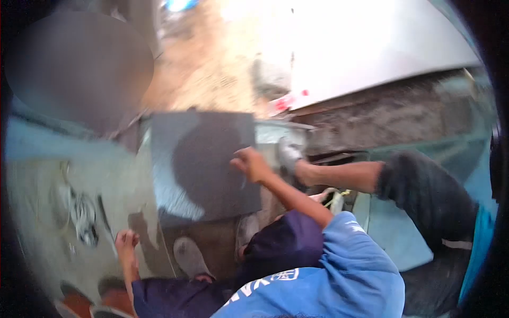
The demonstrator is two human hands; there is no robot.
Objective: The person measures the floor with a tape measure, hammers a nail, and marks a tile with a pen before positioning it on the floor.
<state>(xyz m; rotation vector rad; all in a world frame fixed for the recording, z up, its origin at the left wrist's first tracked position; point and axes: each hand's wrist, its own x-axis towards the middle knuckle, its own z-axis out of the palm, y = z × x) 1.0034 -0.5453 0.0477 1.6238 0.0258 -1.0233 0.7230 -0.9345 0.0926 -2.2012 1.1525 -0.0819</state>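
Observation:
A dark square board (212,185) lies in front of me, its left part shining and a round shadow across its middle. Over its right edge is my right hand (252,165), fingers curled in and nothing showing in them. My left hand (127,241) is off to the left above the pale floor, loosely closed, with nothing showing between its fingers. A thin dark bar (105,212), perhaps a tool, lies just beyond that hand. Farther left is a bundled grey-white cord (84,220).
Another person's leg (344,177) stretches in from the right, its shoe (290,153) near the board. A large white sheet (382,47) covers the upper right. Sandy ground (196,74) lies beyond the board. My feet (190,255) are close to its near edge.

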